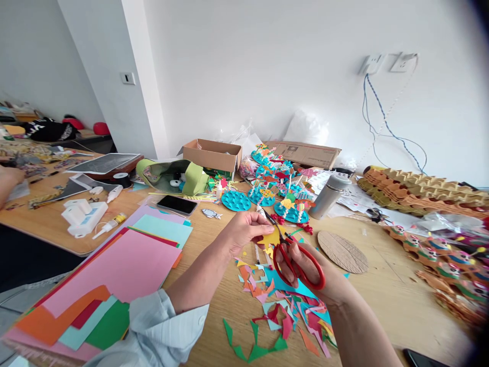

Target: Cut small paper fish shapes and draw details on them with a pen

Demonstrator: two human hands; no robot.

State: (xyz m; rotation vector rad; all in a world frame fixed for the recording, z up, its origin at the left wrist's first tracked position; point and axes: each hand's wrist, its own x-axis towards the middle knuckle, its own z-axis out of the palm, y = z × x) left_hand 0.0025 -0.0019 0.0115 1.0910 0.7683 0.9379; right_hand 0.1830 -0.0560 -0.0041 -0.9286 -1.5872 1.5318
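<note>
Between the thumb and fingers of my left hand is a small piece of yellow paper. My right hand has its fingers through the red handles of a pair of scissors. The dark blades lie against the yellow paper, partly hidden by my left fingers and the paper. Below both hands, colourful paper scraps are scattered over the wooden table, with a blue sheet among them. Just beyond my hands stand blue round bases bearing small paper fish.
Stacked coloured paper and a phone lie to the left. A metal bottle stands behind my right hand, near a cardboard oval. Decorated egg-carton pieces line the right side. Another person's arm rests at far left.
</note>
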